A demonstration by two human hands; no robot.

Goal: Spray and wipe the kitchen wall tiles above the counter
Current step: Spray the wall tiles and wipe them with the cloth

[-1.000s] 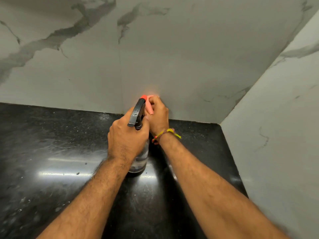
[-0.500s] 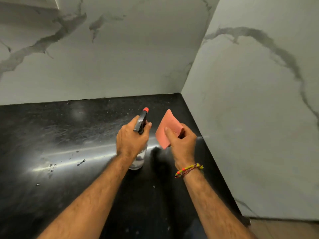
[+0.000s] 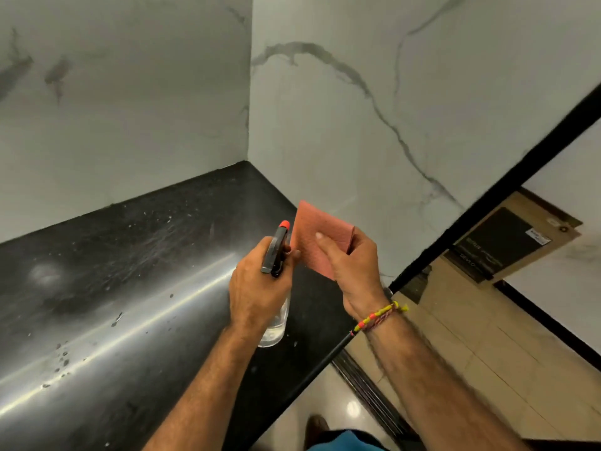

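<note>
My left hand [image 3: 257, 292] grips a clear spray bottle [image 3: 276, 323] with a black trigger head and an orange nozzle tip [image 3: 284, 224], held above the black counter [image 3: 130, 288]. My right hand [image 3: 353, 271] holds a folded pink cloth [image 3: 313, 236] upright just right of the nozzle, thumb pressed on its face. The cloth sits in front of the white marble-look side wall tiles [image 3: 374, 125]. The back wall tiles [image 3: 130, 109] meet the side wall at a corner behind the hands. A beaded band circles my right wrist.
The counter's right end and front edge run diagonally below my right forearm. Beyond it lie beige floor tiles [image 3: 471, 353], a black-framed panel edge [image 3: 487, 203] and a cardboard box [image 3: 514, 242] on the floor. Small specks and streaks mark the counter surface.
My view has swung right, from the back wall to the side wall. My right hand left the back wall with the cloth and now holds it up beside the nozzle. The bottle stayed in my left hand.
</note>
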